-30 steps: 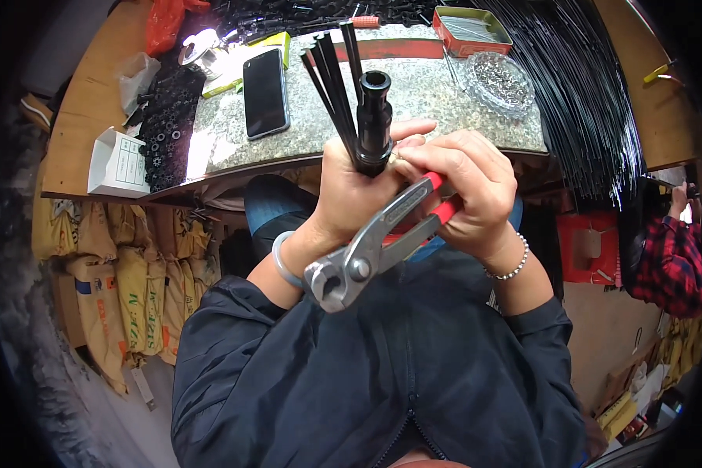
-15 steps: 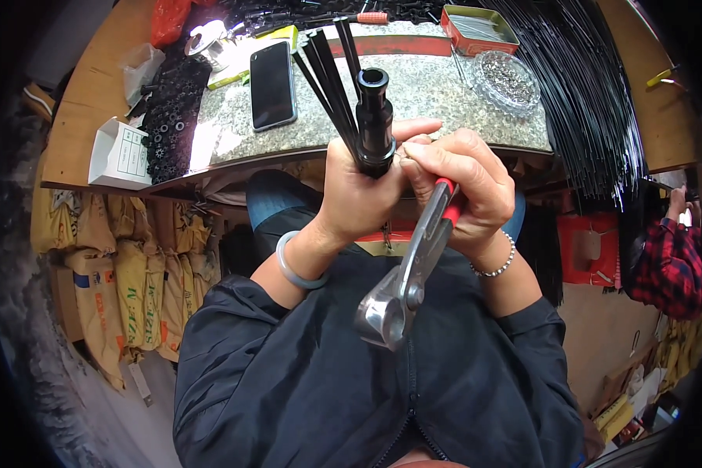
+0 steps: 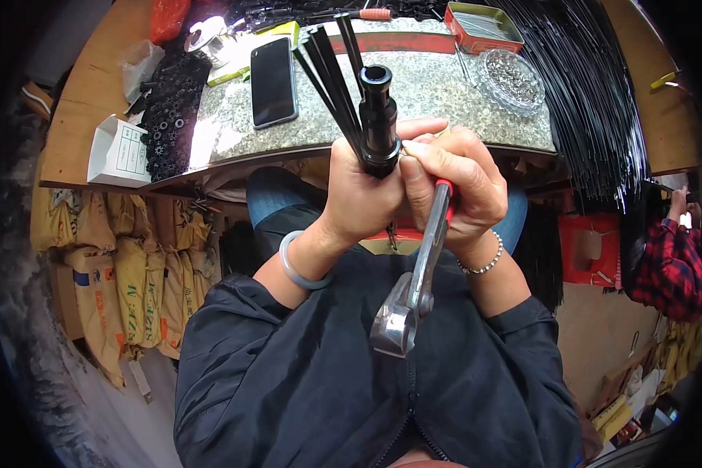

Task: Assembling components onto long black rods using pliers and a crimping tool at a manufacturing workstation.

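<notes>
One speckled stone slab (image 3: 444, 86) is the landmark. Right of the slab lies a broad sheaf of thin black rods (image 3: 593, 109). On the slab's near side, beyond its edge, two hands meet. The left hand (image 3: 366, 195) is closed in a loose fist; the right hand (image 3: 464, 179) presses up beside it, thumb and forefinger pinched together, the other fingers curled around red-handled pliers (image 3: 430, 257). Those pliers hang clear of the slab, head pointing away from it, toward the dark jacket (image 3: 335, 351). From the left fist several black ribs (image 3: 335, 82) fan upward across the view of the slab. Beside them a stepped black tube (image 3: 379, 121) stands out of the grip, its collared lower end between thumb and forefinger, its open end uppermost. What the right fingertips pinch at the collar is too small to tell. Upon the slab's left part lies a smartphone (image 3: 273, 83); at its right, a clear dish (image 3: 526, 107) of small metal pieces.
</notes>
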Demonstrator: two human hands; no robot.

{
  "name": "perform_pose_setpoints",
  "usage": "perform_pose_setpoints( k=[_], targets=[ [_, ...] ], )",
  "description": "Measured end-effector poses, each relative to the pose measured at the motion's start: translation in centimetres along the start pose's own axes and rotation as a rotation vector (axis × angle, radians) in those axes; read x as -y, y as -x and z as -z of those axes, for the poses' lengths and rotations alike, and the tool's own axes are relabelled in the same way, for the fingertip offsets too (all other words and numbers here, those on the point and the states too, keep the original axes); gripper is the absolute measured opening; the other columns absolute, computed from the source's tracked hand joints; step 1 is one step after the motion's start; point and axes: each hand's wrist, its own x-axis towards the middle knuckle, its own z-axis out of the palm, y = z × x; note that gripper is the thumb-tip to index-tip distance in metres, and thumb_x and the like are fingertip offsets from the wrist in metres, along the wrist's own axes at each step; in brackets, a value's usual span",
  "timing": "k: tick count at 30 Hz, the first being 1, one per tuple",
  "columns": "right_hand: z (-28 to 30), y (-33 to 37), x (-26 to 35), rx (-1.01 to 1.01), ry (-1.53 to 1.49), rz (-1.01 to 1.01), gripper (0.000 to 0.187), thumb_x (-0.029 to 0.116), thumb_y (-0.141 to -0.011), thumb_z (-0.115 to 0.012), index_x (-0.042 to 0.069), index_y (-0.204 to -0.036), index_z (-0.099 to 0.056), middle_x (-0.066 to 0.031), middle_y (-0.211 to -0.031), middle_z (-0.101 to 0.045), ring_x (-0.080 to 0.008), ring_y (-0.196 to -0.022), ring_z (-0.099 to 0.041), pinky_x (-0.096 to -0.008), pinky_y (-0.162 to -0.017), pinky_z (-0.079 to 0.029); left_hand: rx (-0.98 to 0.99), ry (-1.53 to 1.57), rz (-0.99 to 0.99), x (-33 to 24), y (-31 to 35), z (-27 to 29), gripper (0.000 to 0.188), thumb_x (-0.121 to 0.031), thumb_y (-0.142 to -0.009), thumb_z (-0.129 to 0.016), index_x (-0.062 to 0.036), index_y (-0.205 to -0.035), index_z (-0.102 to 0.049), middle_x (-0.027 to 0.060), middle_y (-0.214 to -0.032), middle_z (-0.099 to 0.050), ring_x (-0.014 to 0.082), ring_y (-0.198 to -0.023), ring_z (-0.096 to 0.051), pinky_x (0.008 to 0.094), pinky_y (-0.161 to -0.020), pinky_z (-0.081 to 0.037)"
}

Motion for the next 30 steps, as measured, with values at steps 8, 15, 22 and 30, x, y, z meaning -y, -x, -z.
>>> perform_pose_setpoints(
  k=[8, 15, 22, 30],
  targets=[
    [0.9, -1.6, -0.2, 0.184, -0.077, -0.041, 0.02, 0.004, -0.066, -0.072, 0.004, -0.084, -0.063, -0.0056, -0.07, -0.06, -0.0204, -0.066, -0.062, -0.0287, -0.055, -0.044, -0.068, 0.016, -0.04, 0.5, 0.0, -0.2, 0.027, -0.005, -0.08, -0.059, 0.0039, -0.105, -0.062, 0.0115, -0.088, -0.067, 0.0134, -0.079, -0.062, 0.0267, -0.072, -0.05],
    [3.7, -5.0, 1.2, 0.569, -0.037, -0.475, 0.031, 0.007, -0.085, -0.059, 0.0, -0.115, -0.054, 0.0002, -0.076, -0.054, -0.0045, -0.058, -0.048, -0.0166, -0.055, -0.039, -0.186, 0.186, 0.233, -1.1, -0.3, 0.6, 0.02, -0.008, -0.086, -0.059, 0.0021, -0.102, -0.064, 0.0004, -0.07, -0.061, 0.0045, -0.064, -0.054, 0.0212, -0.057, -0.043],
    [9.3, -3.9, 3.6, 0.959, -0.379, -1.059, 0.041, 0.01, -0.092, -0.046, 0.002, -0.132, -0.04, -0.008, -0.086, -0.062, -0.0118, -0.072, -0.061, -0.0224, -0.063, -0.048, -0.203, 0.124, 0.249, -1.3, -0.7, 1.7, 0.019, -0.008, -0.088, -0.058, 0.0018, -0.102, -0.065, -0.0072, -0.053, -0.047, 0.0009, -0.049, -0.039, 0.0193, -0.043, -0.028],
    [9.1, -6.9, 3.9, 1.205, -0.214, -1.084, 0.039, 0.016, -0.092, -0.05, 0.0, -0.126, -0.043, -0.0079, -0.085, -0.063, -0.0128, -0.075, -0.062, -0.0247, -0.066, -0.048, -0.106, 0.199, 0.192, -0.8, -0.6, 0.9, 0.024, -0.009, -0.089, -0.055, 0.0074, -0.107, -0.059, -0.0027, -0.054, -0.048, 0.0006, -0.039, -0.035, 0.0173, -0.036, -0.024]
  ],
)
